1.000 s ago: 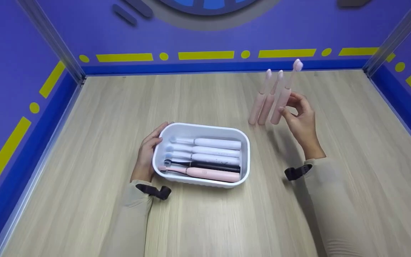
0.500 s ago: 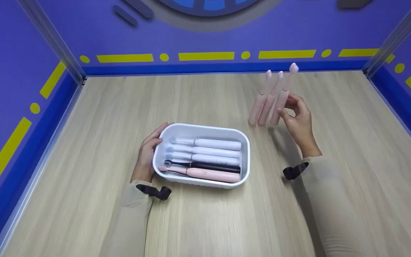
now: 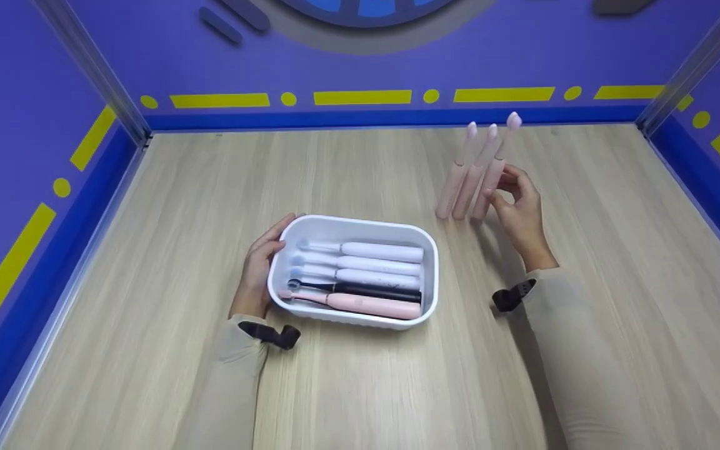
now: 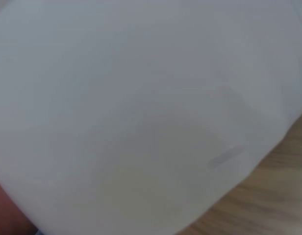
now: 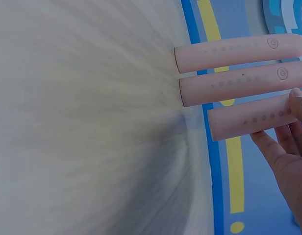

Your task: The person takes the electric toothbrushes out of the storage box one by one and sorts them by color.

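A pale wood-grain bench (image 3: 360,387) fills the floor of a booth with purple walls (image 3: 16,94) banded in blue and marked with yellow bars and dots. Near the middle of the bench sits a white rectangular tray (image 3: 430,275) with rounded corners. Five electric toothbrushes lie side by side in it, heads to the left: three white toothbrushes (image 3: 366,265) at the far side, then a black toothbrush (image 3: 372,290), then a pink toothbrush (image 3: 366,305) nearest the person.

Both arms wear beige sleeves (image 3: 585,362) with a dark strap at each wrist. The left hand (image 3: 259,269) rests against the tray's left end, fingers lying loosely along the rim and wall; in the left wrist view the white wall fills almost the whole picture and is blurred.

To the right of the tray and farther back, well apart from it, three pink toothbrush handles stand upright on the bench in a close row, heads up. The right hand (image 3: 519,212) pinches the third handle (image 3: 492,181), the rightmost, between thumb and fingertips (image 5: 298,105) about halfway up. In the right wrist view its base looks to be at the bench surface, though contact cannot be told for sure. The other two handles (image 3: 460,184) stand free just beside it, untouched.
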`<state>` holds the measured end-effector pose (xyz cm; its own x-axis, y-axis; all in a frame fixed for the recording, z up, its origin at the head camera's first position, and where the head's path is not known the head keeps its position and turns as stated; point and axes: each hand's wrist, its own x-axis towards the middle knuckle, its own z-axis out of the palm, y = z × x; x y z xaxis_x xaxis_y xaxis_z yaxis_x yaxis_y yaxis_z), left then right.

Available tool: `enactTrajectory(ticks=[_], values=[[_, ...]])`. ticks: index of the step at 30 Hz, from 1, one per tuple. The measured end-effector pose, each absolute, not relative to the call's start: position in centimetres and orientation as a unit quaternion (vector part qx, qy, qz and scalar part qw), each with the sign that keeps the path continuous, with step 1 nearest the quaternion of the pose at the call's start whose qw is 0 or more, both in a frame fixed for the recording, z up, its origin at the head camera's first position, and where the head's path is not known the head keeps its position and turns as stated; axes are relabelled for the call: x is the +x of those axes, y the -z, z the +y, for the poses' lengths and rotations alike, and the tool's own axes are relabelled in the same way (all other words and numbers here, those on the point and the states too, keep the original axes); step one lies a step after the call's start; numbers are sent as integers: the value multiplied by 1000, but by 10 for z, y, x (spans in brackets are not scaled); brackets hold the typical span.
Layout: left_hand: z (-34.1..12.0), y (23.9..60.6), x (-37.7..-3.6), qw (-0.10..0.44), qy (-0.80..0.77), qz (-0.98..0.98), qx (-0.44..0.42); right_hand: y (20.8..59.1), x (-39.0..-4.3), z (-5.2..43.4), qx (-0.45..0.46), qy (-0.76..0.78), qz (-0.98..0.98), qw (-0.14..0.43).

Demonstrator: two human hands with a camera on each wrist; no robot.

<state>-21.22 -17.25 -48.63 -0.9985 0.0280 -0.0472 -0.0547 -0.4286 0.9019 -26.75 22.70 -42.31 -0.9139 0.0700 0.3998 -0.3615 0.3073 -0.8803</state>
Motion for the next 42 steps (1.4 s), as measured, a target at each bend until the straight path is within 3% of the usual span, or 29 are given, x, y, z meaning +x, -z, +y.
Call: enactTrajectory(ticks=[42], values=[[-173,488,-213,21,-835,550,1,434,-275,227,64,-569,-802,172]])
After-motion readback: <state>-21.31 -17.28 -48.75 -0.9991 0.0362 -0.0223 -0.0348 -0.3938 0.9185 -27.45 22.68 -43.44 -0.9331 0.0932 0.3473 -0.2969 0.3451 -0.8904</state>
